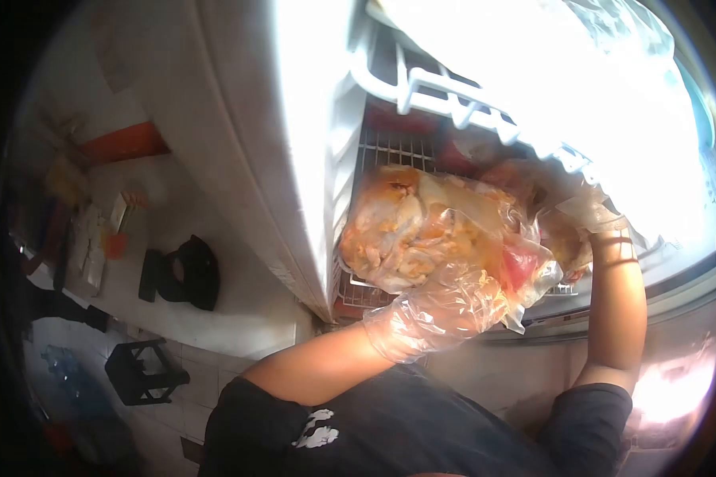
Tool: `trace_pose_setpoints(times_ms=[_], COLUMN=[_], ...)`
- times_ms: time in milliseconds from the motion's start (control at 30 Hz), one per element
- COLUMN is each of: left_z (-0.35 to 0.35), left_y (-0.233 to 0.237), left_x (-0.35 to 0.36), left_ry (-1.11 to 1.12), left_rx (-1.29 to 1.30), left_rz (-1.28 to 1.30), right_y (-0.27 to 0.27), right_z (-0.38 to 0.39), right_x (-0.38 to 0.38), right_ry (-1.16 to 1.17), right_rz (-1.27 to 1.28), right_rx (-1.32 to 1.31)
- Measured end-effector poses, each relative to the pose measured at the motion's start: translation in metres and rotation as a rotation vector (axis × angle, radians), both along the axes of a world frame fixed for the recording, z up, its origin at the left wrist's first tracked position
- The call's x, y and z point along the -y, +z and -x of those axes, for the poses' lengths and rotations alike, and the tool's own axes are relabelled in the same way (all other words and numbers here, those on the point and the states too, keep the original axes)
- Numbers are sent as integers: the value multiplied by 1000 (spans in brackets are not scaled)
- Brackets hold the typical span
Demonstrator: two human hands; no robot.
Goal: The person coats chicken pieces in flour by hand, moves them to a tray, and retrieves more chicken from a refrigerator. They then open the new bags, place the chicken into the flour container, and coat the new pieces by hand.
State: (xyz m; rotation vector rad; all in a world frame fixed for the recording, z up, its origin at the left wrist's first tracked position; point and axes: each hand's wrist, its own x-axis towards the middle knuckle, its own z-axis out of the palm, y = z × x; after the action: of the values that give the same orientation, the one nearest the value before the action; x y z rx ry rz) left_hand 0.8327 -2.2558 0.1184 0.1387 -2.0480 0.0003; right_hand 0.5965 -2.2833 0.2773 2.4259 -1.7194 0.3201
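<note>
A clear plastic bag of raw chicken pieces [422, 226] lies on a wire rack inside a white freezer or fridge. My left hand [449, 308], in a clear plastic glove, closes on the near side of this bag, by a reddish patch of its crumpled end. My right hand [593, 213], also gloved in clear plastic, reaches in at the right, beside more bagged food. Its fingers are mostly hidden, so I cannot make out what they touch.
A white wire shelf [461, 103] juts out above the bag. Below lies the wire rack [398, 153], with reddish packages behind. The white side wall [306, 143] stands at the left. Farther left are a dark stool [143, 372] and a counter with a black object [195, 272].
</note>
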Motion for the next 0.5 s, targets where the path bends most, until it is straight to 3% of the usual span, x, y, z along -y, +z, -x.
trace_pose_setpoints(times_ms=[167,300,500], left_z=[1,-9,-3], left_y=[-14,1,-8], left_x=[-3,-8,-9], left_ry=[18,90,105], left_rx=[63,117,32], left_rz=[-23,3,-9], right_y=[-5,-3,2], right_z=[16,14,-11], right_x=[-1,9,33], right_ry=[-55,-56,6], right_rz=[32,45,40], right_rx=[66,61,-14])
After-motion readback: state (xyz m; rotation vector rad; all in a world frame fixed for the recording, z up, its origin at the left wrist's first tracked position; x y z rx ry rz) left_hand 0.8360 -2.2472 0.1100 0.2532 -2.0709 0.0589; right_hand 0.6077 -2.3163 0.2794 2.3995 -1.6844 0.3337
